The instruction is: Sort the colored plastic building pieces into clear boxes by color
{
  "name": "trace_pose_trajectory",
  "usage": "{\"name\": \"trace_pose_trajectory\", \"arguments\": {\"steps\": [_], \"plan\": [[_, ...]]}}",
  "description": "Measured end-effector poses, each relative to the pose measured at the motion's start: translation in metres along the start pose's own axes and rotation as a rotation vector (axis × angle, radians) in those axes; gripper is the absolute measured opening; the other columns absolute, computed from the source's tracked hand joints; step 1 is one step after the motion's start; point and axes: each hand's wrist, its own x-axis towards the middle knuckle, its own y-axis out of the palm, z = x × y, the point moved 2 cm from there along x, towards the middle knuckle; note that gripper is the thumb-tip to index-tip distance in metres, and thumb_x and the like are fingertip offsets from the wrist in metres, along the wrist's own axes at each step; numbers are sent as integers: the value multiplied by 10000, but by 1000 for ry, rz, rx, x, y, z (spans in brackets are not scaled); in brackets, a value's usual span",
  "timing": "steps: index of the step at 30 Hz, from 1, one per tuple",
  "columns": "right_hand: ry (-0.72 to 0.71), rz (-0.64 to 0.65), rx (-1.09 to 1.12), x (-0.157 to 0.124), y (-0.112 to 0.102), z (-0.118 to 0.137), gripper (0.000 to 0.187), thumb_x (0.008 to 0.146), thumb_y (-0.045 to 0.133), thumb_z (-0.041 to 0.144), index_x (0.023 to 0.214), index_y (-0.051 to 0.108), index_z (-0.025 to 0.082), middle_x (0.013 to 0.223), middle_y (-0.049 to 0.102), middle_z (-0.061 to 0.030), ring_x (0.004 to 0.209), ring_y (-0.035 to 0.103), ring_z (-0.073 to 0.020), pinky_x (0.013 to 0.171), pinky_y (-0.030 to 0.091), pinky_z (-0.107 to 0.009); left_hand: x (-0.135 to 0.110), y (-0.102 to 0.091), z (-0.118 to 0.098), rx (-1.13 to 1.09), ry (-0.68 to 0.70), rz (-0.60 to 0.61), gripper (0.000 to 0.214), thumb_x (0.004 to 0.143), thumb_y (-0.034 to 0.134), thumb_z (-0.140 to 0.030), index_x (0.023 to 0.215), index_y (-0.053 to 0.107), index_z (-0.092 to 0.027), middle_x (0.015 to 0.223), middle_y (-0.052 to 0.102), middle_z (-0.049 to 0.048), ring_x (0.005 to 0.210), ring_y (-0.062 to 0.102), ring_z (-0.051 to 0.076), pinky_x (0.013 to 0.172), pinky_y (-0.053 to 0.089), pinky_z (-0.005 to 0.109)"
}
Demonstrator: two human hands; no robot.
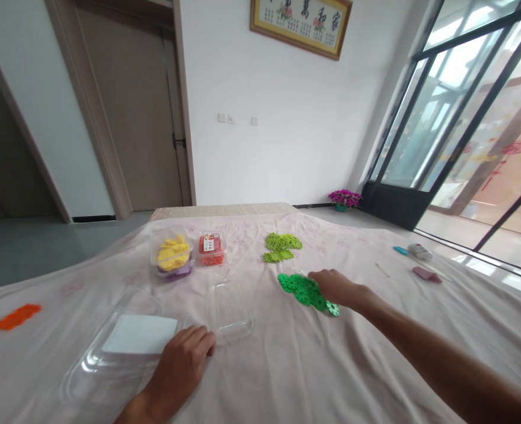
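The left hand [188, 351] curls by a clear tray [93, 377], the right hand [338, 287] bends at green discs [303, 291], neither grip discernible, their row slanting near-right to far-left on the cloth [296, 377], lime discs [282, 241] beyond.

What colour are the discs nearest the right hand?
The discs are green; the head view shows them best.

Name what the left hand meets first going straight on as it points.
Likely the small clear container just ahead of the left hand; depth is unclear, so it might pass above.
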Motion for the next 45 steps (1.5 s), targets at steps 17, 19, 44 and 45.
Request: {"name": "trace_pose_trajectory", "arguments": {"steps": [17, 19, 44, 45], "plan": [[-85, -89, 22, -13, -16, 72, 472, 858, 436, 34, 1244, 618, 237, 1082, 731, -112, 1008, 695, -267, 821, 458, -347, -11, -2, -25, -174, 293, -8, 224, 796, 473, 7, 698, 542, -182, 700, 581, 11, 678, 506, 149, 635, 347, 280], [-6, -124, 4, -21, -22, 65, 539, 818, 425, -13, 1272, 592, 227, 1071, 731, -119, 998, 700, -273, 802, 462, -345, -11, -1, -23, -164, 271, 4, 229, 809, 465, -2, 701, 556, -182, 706, 581, 16, 682, 509, 149, 640, 361, 277], [477, -363, 48, -93, 89, 14, 527, 921, 378, 134, 1413, 521, 260, 1424, 573, -101, 1237, 565, -285, 990, 417, -428, -9, -7, -19, -168, 109, 89, 222, 852, 483, -33, 722, 608, -161, 741, 628, 32, 756, 544, 159, 711, 406, 274], [507, -380, 63, -94, 97, 14, 529, 925, 376, 145, 1424, 507, 259, 1439, 559, -96, 1252, 552, -283, 982, 423, -426, -9, -7, -19, -170, 106, 97, 225, 854, 479, -32, 726, 612, -162, 744, 629, 31, 758, 545, 159, 712, 406, 274]]}}
